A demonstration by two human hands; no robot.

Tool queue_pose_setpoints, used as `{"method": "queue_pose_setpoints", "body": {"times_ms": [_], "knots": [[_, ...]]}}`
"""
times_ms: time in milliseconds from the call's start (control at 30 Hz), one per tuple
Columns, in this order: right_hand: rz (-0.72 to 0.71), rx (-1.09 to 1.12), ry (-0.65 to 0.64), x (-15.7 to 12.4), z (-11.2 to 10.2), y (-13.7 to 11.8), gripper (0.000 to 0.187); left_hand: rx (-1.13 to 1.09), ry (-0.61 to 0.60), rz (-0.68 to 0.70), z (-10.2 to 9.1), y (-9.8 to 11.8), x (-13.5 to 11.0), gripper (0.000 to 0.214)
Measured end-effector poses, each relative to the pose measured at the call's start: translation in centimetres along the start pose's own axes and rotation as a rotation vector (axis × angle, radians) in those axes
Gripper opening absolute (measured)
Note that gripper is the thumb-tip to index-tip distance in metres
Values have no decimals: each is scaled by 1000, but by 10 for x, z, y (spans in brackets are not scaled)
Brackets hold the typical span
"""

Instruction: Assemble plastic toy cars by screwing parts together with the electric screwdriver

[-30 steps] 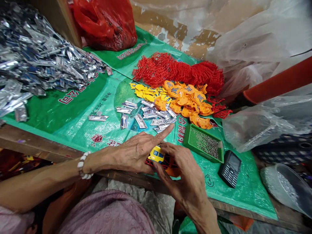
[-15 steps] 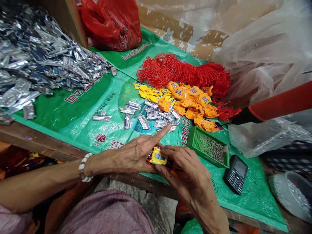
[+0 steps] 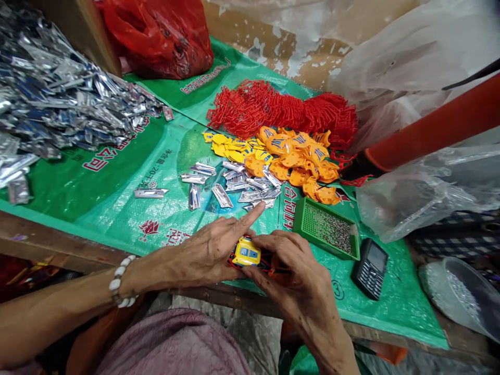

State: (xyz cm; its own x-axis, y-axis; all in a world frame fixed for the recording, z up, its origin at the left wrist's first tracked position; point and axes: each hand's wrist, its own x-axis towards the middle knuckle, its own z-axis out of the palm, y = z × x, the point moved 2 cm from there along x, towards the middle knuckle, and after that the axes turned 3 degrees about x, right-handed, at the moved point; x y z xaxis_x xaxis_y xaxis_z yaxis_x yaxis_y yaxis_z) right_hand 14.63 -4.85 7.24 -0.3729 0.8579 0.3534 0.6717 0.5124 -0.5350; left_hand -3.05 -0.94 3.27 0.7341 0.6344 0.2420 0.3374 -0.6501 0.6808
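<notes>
A small toy car (image 3: 248,252) with a yellow top and red and dark parts is held between my two hands at the table's front edge. My left hand (image 3: 219,247) grips its left end, with the index finger stretched out toward the silver pieces. On its right end my right hand (image 3: 292,265) closes with thumb and fingers, hiding much of that side. Just beyond lie loose silver pieces (image 3: 234,182), yellow plastic pieces (image 3: 232,151) and a heap of orange plastic shells (image 3: 300,156). Behind them is a long pile of red frames (image 3: 281,109).
A green basket of small screws (image 3: 328,229) and a black keypad phone (image 3: 370,269) lie on my right. An orange-red tool (image 3: 429,127) slants in from the right. A large silver heap (image 3: 70,94), a red bag (image 3: 160,36) and a clear tub (image 3: 461,297) surround the green sheet (image 3: 156,156).
The view has shifted slightly, so most things sit a little further left. The toy car stays in both hands, with its yellow top turned a little. The orange-red tool appears more steeply slanted.
</notes>
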Motion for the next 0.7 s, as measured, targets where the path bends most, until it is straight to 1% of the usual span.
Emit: {"method": "queue_pose_setpoints", "body": {"times_ms": [67, 133, 200, 300, 367, 433, 567, 700], "knots": [[22, -32, 32, -2, 1, 3, 33, 44, -2, 22, -1, 3, 1, 99], [33, -71, 86, -5, 3, 6, 44, 79, -15, 64, -3, 6, 2, 95], [42, -97, 126, -8, 5, 8, 56, 141, -50, 124, -3, 8, 2, 83], [72, -65, 122, -9, 9, 9, 74, 284, -138, 191, -4, 9, 3, 61], [82, -36, 128, -10, 10, 9, 81, 338, -176, 210, -5, 8, 4, 56], [86, -35, 148, -9, 10, 9, 82, 352, -177, 222, -6, 9, 4, 55], [55, -51, 156, -10, 9, 9, 77, 393, -149, 212, -6, 11, 6, 47], [65, -36, 161, -10, 8, 9, 72, 415, -155, 209, -3, 12, 6, 50]]}}
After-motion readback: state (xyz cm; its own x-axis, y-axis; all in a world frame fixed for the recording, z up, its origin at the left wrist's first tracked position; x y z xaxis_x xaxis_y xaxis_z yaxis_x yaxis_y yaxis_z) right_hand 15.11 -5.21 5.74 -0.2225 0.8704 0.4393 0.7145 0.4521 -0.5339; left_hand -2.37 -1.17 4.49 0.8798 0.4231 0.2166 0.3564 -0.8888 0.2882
